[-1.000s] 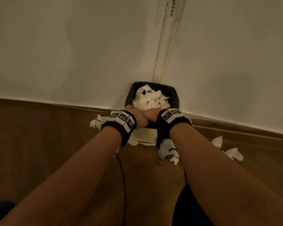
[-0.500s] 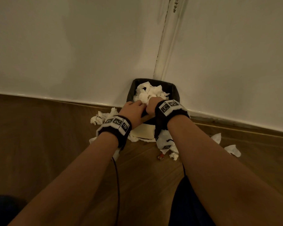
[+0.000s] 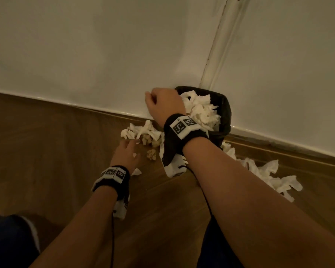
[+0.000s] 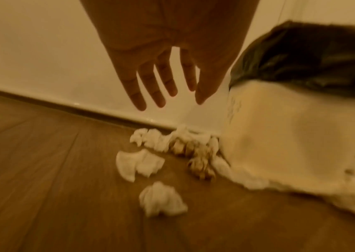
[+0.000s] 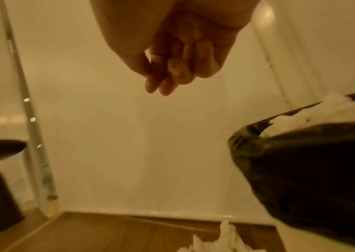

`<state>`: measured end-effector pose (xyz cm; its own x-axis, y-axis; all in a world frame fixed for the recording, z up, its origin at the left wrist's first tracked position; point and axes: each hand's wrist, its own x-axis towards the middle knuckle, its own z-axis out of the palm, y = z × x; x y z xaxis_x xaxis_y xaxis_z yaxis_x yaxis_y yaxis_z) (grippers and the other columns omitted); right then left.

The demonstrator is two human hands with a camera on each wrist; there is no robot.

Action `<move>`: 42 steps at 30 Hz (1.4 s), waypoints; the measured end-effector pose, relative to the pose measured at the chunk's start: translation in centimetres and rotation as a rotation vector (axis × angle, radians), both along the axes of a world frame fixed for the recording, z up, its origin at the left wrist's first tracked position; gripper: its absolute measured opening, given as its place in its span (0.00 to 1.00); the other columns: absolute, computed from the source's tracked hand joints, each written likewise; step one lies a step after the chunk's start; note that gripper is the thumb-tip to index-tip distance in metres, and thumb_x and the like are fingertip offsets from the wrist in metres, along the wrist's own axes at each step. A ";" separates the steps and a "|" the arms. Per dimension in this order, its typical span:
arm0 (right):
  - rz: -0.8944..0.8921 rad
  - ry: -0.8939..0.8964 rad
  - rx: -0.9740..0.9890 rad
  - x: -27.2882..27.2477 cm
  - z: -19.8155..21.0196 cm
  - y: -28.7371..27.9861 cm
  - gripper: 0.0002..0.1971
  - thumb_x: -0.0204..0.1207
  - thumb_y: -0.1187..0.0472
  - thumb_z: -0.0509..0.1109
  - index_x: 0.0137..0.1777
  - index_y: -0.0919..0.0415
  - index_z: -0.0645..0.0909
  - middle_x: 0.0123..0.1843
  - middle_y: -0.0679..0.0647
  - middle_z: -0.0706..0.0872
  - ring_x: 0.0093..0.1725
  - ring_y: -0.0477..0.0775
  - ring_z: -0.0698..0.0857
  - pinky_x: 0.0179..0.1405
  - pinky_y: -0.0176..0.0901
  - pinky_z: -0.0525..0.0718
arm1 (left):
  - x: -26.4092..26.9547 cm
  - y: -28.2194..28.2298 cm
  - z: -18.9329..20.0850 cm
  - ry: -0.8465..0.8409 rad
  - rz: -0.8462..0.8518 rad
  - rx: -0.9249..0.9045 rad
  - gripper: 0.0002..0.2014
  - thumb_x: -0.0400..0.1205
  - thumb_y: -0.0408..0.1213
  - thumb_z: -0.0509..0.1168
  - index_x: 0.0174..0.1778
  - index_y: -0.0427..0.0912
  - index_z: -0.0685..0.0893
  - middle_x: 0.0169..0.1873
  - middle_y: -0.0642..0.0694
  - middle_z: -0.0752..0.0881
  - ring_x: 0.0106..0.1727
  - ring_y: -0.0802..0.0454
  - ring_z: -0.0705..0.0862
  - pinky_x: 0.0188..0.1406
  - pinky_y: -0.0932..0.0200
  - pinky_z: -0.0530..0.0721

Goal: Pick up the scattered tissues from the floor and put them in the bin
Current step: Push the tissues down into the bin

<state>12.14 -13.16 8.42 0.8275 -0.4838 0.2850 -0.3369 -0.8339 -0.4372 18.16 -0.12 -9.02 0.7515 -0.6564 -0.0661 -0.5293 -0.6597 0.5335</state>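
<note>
Dim, warm light is falling on plain white walls (image 3: 85, 45) meeting at a corner, a white skirting strip (image 3: 85, 104) is running along their base, and brown wood-plank flooring (image 3: 46, 151) is stretching below.

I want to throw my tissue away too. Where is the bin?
In the head view the bin stands in the corner where the two white walls meet, right of centre, heaped with tissues, just beyond the right hand.
</note>
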 end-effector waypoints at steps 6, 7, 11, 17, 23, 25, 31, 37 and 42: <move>0.134 0.282 -0.002 2.3 -4.3 1.9 0.16 0.83 0.52 0.56 0.38 0.59 0.77 0.36 0.55 0.79 0.38 0.56 0.80 0.38 0.44 0.76 | 0.0 0.8 -6.0 0.125 -0.020 0.426 0.44 0.75 0.54 0.69 0.78 0.71 0.45 0.81 0.49 0.35 0.81 0.31 0.41 0.76 0.31 0.56; 0.138 0.332 0.018 2.5 -5.2 1.8 0.16 0.83 0.53 0.56 0.41 0.61 0.79 0.40 0.57 0.82 0.42 0.58 0.82 0.41 0.44 0.78 | 0.4 0.8 -6.6 0.114 -0.041 0.464 0.44 0.74 0.56 0.69 0.77 0.72 0.43 0.80 0.49 0.32 0.81 0.31 0.39 0.76 0.30 0.54; 0.207 0.665 0.136 2.9 -8.9 1.1 0.19 0.84 0.59 0.56 0.73 0.59 0.74 0.74 0.58 0.75 0.72 0.61 0.74 0.68 0.51 0.75 | 2.2 0.9 -7.8 0.111 -0.108 0.506 0.43 0.73 0.58 0.68 0.75 0.77 0.43 0.80 0.53 0.30 0.81 0.38 0.35 0.77 0.33 0.50; 0.137 0.861 0.256 2.0 -16.5 -0.3 0.25 0.82 0.58 0.59 0.79 0.54 0.65 0.80 0.59 0.65 0.76 0.64 0.68 0.73 0.55 0.73 | 3.1 0.9 -8.0 0.090 -0.170 0.485 0.26 0.82 0.43 0.61 0.77 0.59 0.64 0.79 0.44 0.59 0.77 0.40 0.59 0.76 0.45 0.64; 0.113 0.828 0.252 2.6 -19.8 -0.6 0.20 0.84 0.62 0.53 0.74 0.58 0.72 0.75 0.61 0.71 0.71 0.65 0.74 0.69 0.54 0.76 | 2.9 2.5 -8.2 0.043 -0.094 0.315 0.20 0.83 0.33 0.58 0.72 0.46 0.74 0.70 0.41 0.71 0.68 0.40 0.73 0.66 0.51 0.74; 0.129 0.791 0.222 2.8 -20.6 -0.8 0.23 0.84 0.63 0.53 0.79 0.55 0.65 0.80 0.60 0.63 0.77 0.66 0.65 0.76 0.55 0.67 | 2.9 2.3 -7.7 0.114 -0.010 0.309 0.20 0.84 0.31 0.56 0.73 0.41 0.70 0.73 0.38 0.69 0.69 0.38 0.73 0.67 0.48 0.72; 0.226 0.951 0.180 2.2 -23.7 0.1 0.31 0.82 0.63 0.58 0.83 0.56 0.53 0.85 0.57 0.48 0.82 0.64 0.52 0.80 0.55 0.56 | 1.9 2.6 -7.7 0.161 0.146 0.256 0.19 0.82 0.26 0.55 0.70 0.35 0.67 0.70 0.37 0.68 0.62 0.36 0.77 0.58 0.48 0.77; 0.168 0.840 0.091 0.9 -24.2 0.8 0.20 0.81 0.66 0.57 0.73 0.62 0.72 0.77 0.61 0.64 0.75 0.67 0.65 0.72 0.57 0.69 | 1.5 3.1 -7.8 0.099 0.079 0.204 0.16 0.83 0.47 0.58 0.58 0.38 0.73 0.55 0.43 0.72 0.50 0.46 0.76 0.46 0.55 0.73; 0.262 0.927 0.257 -0.5 -23.6 0.6 0.15 0.73 0.65 0.74 0.60 0.56 0.84 0.78 0.61 0.63 0.71 0.66 0.72 0.65 0.50 0.77 | 1.7 3.0 -7.6 0.154 0.199 0.106 0.14 0.87 0.41 0.49 0.56 0.34 0.72 0.57 0.36 0.76 0.49 0.40 0.79 0.44 0.52 0.74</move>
<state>11.66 -12.54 -15.18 0.7594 -0.2102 -0.6158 -0.4554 -0.8477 -0.2722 19.90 2.87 -16.59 0.8406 -0.4805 -0.2499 -0.3022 -0.7990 0.5199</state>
